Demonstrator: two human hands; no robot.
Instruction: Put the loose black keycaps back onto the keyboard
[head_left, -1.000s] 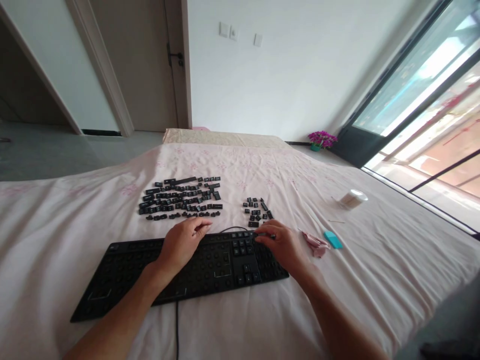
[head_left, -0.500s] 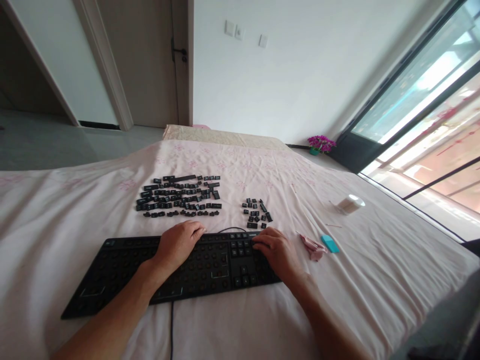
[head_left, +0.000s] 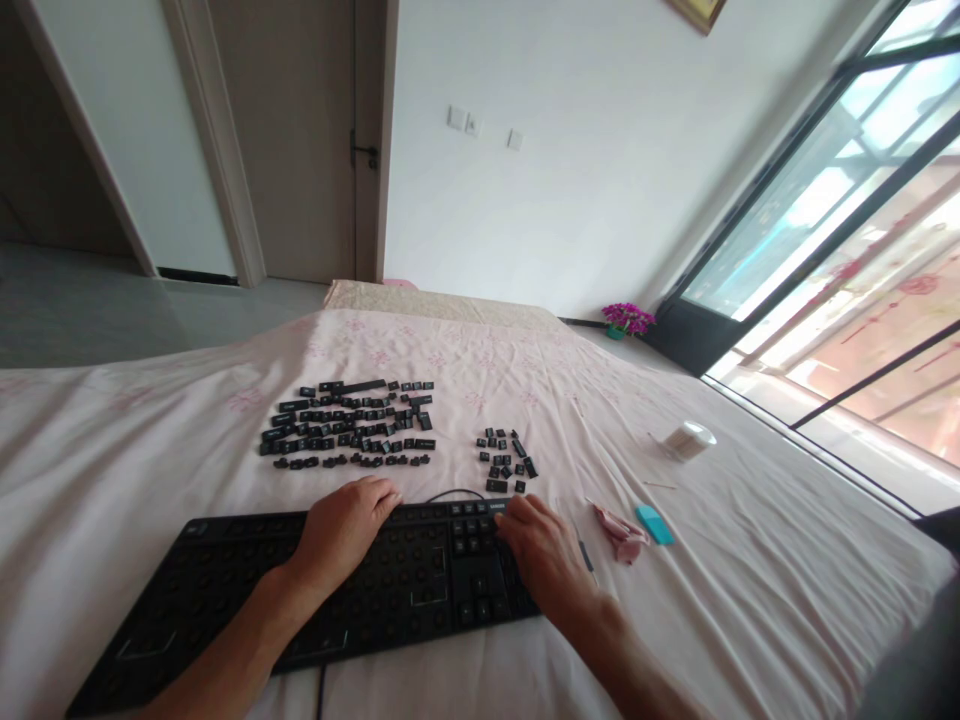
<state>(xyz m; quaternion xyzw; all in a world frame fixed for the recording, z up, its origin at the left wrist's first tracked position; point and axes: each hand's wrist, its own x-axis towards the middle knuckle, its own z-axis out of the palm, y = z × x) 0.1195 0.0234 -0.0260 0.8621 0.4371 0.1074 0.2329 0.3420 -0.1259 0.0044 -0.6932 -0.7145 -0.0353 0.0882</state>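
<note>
A black keyboard (head_left: pixel 397 585) lies on the pink sheet, its left and middle sections bare of keycaps, while the arrow keys and the cluster above them have theirs. My left hand (head_left: pixel 352 525) rests across its upper middle, fingers closed over the far edge. Over the number pad at the right end sits my right hand (head_left: pixel 544 545), its fingers bent and pressed together near the far corner; what lies beneath the fingertips is hidden. Beyond the keyboard, rows of loose black keycaps (head_left: pixel 366 414) lie at the left and a smaller group of keycaps (head_left: pixel 504 459) at the right.
Right of my right hand lie a thin dark tool (head_left: pixel 586 556), a crumpled pink cloth (head_left: pixel 622 535) and a turquoise piece (head_left: pixel 655 524). Farther off are a cotton swab (head_left: pixel 660 486) and a white tub (head_left: pixel 688 441) on its side. The keyboard cable runs toward me.
The view has tilted up, so everything sits lower in the picture. The thin dark tool now shows beside my right hand. Both hands stay at about the same places on the keyboard.
</note>
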